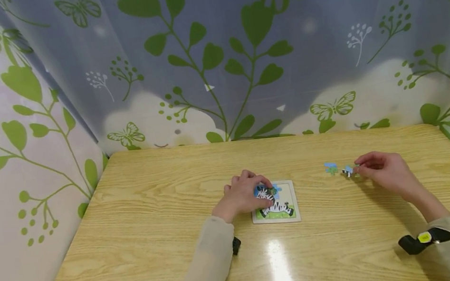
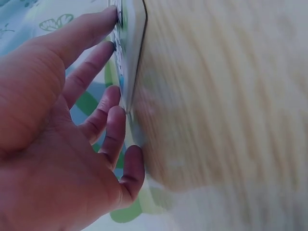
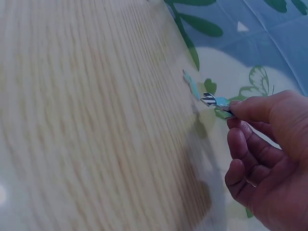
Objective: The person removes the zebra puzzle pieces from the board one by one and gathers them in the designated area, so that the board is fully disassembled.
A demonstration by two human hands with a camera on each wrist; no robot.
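Hands, two: left hand at the tray, right hand at the loose pieces

The left hand is spread over one square, pale-bordered puzzle tray, its thumb and forefinger touching the face and clasping nothing that shows. The right hand, well apart, pinches one small flat jigsaw piece printed in black-and-white stripes and light blue between thumb and forefinger. Two beige sleeves cover the forearms, and two black wrist straps show, the right one bearing one yellow label.

The tray holds one partly assembled zebra picture, striped in black and white, with blue at its upper left and green along its lower edge. A cream patch of the tray's base shows at upper right.

Just beyond the right fingertips lie loose blue-and-green jigsaw bits; whether they are one piece or two cannot be told. Everything sits on one yellowish wood-grain tabletop. Behind it hangs one grey-blue and white fabric backdrop, printed with green leaves and butterflies.
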